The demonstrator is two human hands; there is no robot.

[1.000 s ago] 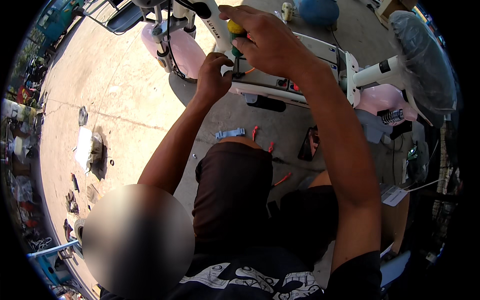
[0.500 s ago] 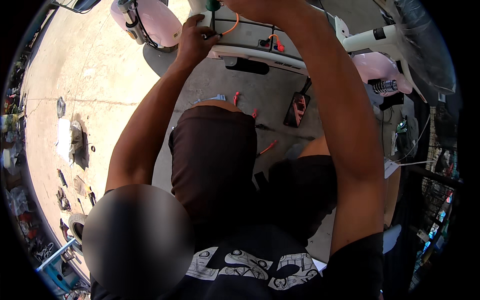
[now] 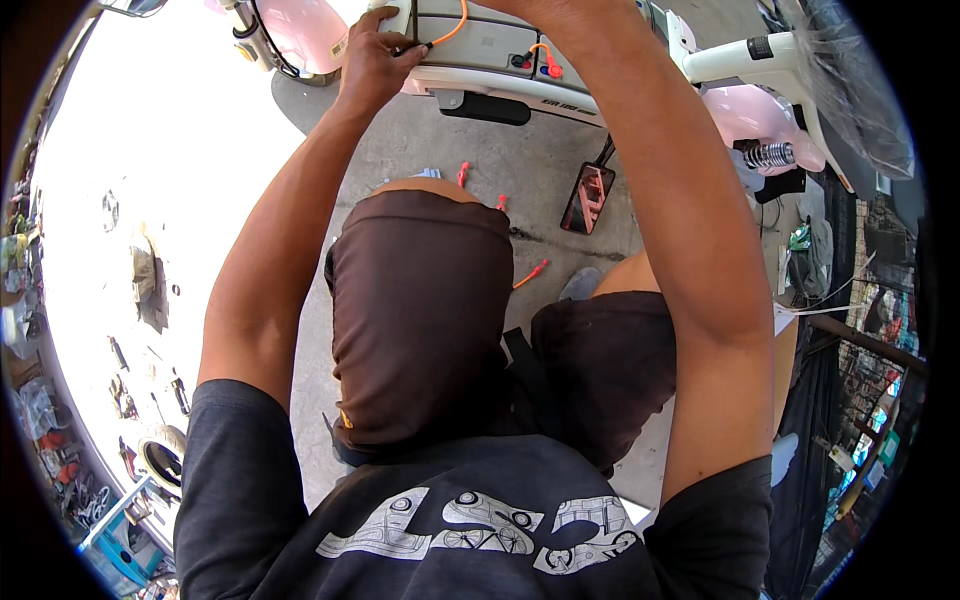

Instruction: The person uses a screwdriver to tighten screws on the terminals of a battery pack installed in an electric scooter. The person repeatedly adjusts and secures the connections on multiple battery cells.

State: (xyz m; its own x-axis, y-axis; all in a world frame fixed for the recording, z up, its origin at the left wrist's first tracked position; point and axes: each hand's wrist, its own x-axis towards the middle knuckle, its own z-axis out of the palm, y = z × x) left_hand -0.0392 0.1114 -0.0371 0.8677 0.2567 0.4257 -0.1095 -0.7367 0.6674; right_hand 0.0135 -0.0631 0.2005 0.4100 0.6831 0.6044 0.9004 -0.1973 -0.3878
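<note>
The left hand (image 3: 375, 68) was at the left end of the white vehicle's deck (image 3: 470, 76), its fingers curled, with thumb and forefinger almost together. Their tips met at the black end of an orange cable (image 3: 460, 25), beside a thin dark shaft (image 3: 414, 20); whether they pinched the cable or merely touched it, I could not tell. The right hand (image 3: 522, 7) was cut off by the upper edge of the view, so its fingers and anything in them could not be judged.

Two orange cables were visible on the deck: the one at the left fingertips, which curved up out of view, and a shorter one (image 3: 546, 52) farther right, close to the near edge, with a red connector (image 3: 555, 71). Three red-orange leads (image 3: 463, 174) lay on the floor (image 3: 400, 145), along with one phone (image 3: 588, 198) and one pale blue piece (image 3: 428, 173) partly hidden by the left knee (image 3: 425, 192).

One black pad (image 3: 485, 107) jutted from below the deck's near edge. Between that edge and the knee ran a strip of grey floor, widening rightward to the phone. The right forearm (image 3: 655, 120) crossed over the deck's right part.
</note>
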